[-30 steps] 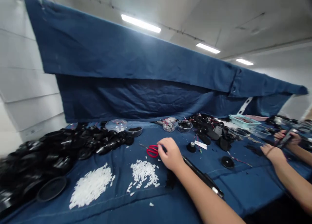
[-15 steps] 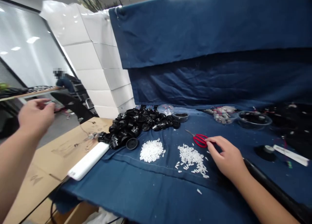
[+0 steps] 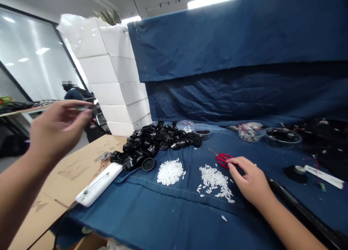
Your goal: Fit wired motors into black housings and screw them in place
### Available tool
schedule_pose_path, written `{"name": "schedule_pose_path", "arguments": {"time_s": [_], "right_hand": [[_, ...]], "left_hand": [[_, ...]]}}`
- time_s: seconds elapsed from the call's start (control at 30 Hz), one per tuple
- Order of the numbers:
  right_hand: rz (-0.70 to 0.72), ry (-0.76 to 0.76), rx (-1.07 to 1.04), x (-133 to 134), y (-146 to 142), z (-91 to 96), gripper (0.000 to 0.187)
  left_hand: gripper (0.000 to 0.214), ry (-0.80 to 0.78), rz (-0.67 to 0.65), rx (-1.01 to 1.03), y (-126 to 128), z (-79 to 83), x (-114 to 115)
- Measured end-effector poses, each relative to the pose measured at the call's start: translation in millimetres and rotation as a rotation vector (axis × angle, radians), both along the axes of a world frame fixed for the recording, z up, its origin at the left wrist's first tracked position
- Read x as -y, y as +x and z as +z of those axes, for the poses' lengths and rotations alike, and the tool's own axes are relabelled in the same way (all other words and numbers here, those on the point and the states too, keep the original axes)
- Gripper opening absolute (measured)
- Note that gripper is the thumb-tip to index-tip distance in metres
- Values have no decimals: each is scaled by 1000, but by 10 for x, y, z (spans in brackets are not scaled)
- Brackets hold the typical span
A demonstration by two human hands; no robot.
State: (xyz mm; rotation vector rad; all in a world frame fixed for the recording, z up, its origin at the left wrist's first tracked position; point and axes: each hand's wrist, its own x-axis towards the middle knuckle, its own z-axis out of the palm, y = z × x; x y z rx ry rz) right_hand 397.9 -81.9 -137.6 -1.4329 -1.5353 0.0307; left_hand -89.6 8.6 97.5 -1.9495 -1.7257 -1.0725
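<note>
Our left hand point(image 3: 58, 128), at the left of the frame, pinches something too blurred to tell. Our right hand point(image 3: 251, 181), loosely curled, lies just beside the red scissors point(image 3: 223, 160), lower right of center. A careless sweep could scatter the white pieces point(image 3: 214, 181).

An assembly workshop, its cloth-covered bench point(image 3: 152, 213) heaped with black parts point(image 3: 152, 143)
</note>
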Motion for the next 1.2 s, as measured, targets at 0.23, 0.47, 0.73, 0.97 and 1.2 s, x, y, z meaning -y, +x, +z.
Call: {"name": "schedule_pose_path", "arguments": {"time_s": [0.23,0.47,0.73,0.97,1.2], "right_hand": [[15,109,82,-25,-11,45,15],[112,256,248,13,-41,68,32],[420,94,323,147,-287,148,63],[510,-40,254,220,-253,209,73],[541,-104,253,187,-311,252,57]], "left_hand": [[46,-797,-957,536,1744,-880,353],[53,-1420,-1245,989,2562,-1836,373],[57,-1581,-1173,1230,2502,-2227,247],[57,-1586,-1138,1270,2576,-2330,225],[51,-1553,-1150,1186,2558,-2374,245]]}}
